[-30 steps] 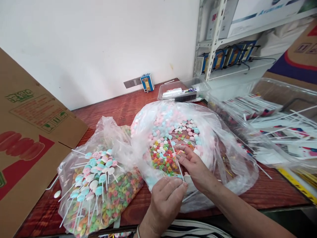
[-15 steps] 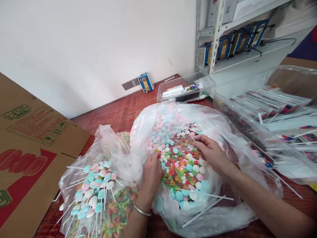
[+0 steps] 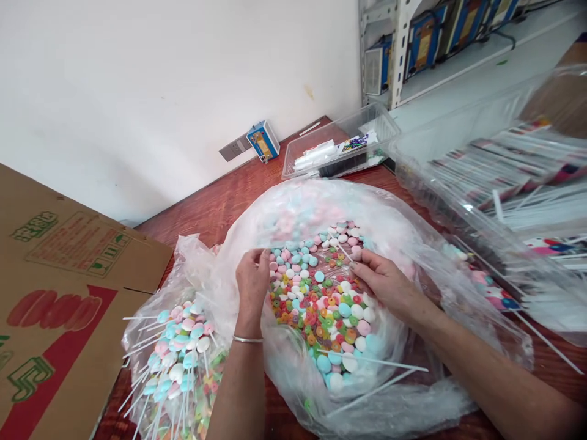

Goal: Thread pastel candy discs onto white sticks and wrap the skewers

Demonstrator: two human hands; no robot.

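Candies (image 3: pixel 316 308) galore: right hand (image 3: pixel 385 284) pinches a white stick (image 3: pixel 343 251) at their 2 o'clock, left hand (image 3: pixel 252 278) at 10, can't tell its grip.

Printed cardboard box (image 3: pixel 59 269) stands left; blue-and-white device (image 3: pixel 263 142) sits just beside wall socket panel (image 3: pixel 235 148); white metal shelving (image 3: pixel 400 58) upper right holds blue units (image 3: pixel 425 40).

Before you, the large bag (image 3: pixel 389 403) is glossy plastic; beneath it, the table (image 3: pixel 215 214) is smooth wood; left of it, the box (image 3: pixel 68 269) is matt cardboard.
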